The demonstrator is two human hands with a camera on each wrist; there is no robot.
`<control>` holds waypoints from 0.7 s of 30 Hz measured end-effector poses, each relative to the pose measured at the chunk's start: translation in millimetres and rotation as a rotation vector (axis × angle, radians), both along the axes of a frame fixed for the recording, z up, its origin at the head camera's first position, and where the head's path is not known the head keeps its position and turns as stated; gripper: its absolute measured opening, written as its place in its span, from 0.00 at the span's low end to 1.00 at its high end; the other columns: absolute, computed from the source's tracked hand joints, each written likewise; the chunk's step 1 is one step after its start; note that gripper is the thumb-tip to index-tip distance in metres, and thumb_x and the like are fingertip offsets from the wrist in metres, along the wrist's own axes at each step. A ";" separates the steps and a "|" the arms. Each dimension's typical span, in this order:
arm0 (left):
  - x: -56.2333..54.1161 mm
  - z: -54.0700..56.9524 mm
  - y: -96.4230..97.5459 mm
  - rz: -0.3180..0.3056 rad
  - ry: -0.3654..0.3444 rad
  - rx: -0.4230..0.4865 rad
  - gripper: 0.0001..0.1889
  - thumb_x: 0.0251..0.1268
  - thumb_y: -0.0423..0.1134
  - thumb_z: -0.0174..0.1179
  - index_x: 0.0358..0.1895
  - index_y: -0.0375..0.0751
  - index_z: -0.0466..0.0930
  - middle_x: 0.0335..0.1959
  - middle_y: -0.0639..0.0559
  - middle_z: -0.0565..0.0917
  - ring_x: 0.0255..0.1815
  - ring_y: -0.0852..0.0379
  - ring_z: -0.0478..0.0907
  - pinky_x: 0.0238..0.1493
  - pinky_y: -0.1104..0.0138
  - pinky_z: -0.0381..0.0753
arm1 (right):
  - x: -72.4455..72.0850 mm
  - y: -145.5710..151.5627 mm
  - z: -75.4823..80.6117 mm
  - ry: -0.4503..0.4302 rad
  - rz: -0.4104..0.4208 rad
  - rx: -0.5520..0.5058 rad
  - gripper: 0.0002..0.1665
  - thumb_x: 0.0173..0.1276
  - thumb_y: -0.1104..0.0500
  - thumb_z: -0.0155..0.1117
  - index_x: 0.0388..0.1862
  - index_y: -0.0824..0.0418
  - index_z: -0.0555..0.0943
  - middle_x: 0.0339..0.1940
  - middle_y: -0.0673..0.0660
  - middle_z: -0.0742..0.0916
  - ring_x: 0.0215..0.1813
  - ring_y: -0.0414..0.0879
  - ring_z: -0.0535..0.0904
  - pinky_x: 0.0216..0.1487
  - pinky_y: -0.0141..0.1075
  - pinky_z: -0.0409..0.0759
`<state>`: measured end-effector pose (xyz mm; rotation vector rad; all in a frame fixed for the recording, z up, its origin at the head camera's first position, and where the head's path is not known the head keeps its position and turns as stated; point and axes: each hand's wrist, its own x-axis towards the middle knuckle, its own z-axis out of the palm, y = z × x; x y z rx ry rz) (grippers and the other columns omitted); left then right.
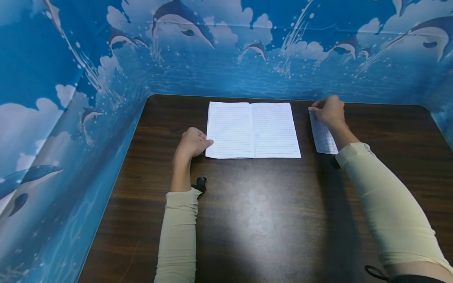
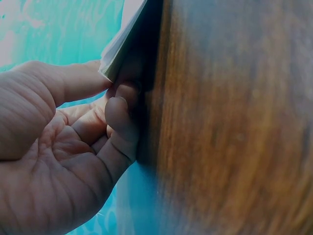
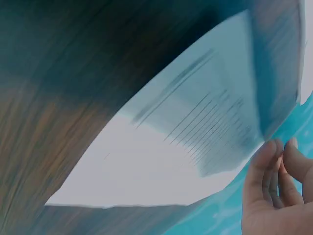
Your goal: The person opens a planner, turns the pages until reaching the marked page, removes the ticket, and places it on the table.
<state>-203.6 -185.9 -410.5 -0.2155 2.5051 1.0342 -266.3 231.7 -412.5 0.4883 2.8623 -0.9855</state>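
Note:
An open notebook point(image 1: 270, 129) with blank ruled pages lies at the far middle of the table. At its left edge my left hand point(image 1: 191, 143) pinches the pages, thumb on top and fingers underneath. The left wrist view shows that notebook edge point(image 2: 117, 54) slightly raised off the wood. Farther right, my right hand point(image 1: 332, 113) pinches the far left corner of a printed paper slip point(image 1: 323, 137). In the right wrist view the slip point(image 3: 142, 169) bends, its held corner lying at the fingertips. Part of it is hidden under the right hand and forearm in the head view.
The dark wooden table point(image 1: 247, 220) reaches back to a blue curtain point(image 1: 212, 74) printed with dolphins, which also runs along the left side. A small black object point(image 1: 200, 184) sits at the left sleeve cuff. A dark loop point(image 1: 375, 272) shows by the right elbow.

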 end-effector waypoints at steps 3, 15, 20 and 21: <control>-0.1 -0.5 0.0 -0.003 0.006 0.001 0.21 0.80 0.43 0.63 0.24 0.43 0.71 0.16 0.55 0.66 0.24 0.55 0.66 0.34 0.60 0.69 | -4.0 -15.2 -2.8 -0.014 0.015 -0.052 0.19 0.82 0.55 0.65 0.57 0.71 0.86 0.55 0.73 0.89 0.43 0.55 0.91 0.43 0.39 0.88; 0.3 1.8 6.1 -0.002 0.017 -0.021 0.20 0.80 0.42 0.63 0.25 0.42 0.71 0.16 0.55 0.66 0.25 0.54 0.67 0.35 0.60 0.69 | -3.0 -47.5 -5.8 -0.061 0.018 -0.056 0.17 0.75 0.56 0.74 0.47 0.72 0.90 0.47 0.70 0.92 0.29 0.45 0.90 0.40 0.38 0.90; 2.3 4.3 9.1 0.012 0.025 -0.049 0.19 0.81 0.41 0.63 0.25 0.42 0.72 0.18 0.53 0.67 0.27 0.53 0.67 0.34 0.60 0.69 | -1.8 -55.1 -5.4 -0.071 -0.022 -0.062 0.14 0.76 0.59 0.72 0.48 0.72 0.89 0.50 0.71 0.91 0.39 0.54 0.93 0.51 0.44 0.90; 3.4 4.9 9.3 0.019 0.026 -0.059 0.20 0.80 0.41 0.63 0.25 0.41 0.73 0.18 0.52 0.67 0.27 0.53 0.67 0.33 0.60 0.69 | -1.8 -57.1 -5.9 -0.073 -0.027 -0.064 0.14 0.76 0.59 0.72 0.48 0.72 0.89 0.50 0.71 0.91 0.40 0.55 0.93 0.52 0.44 0.90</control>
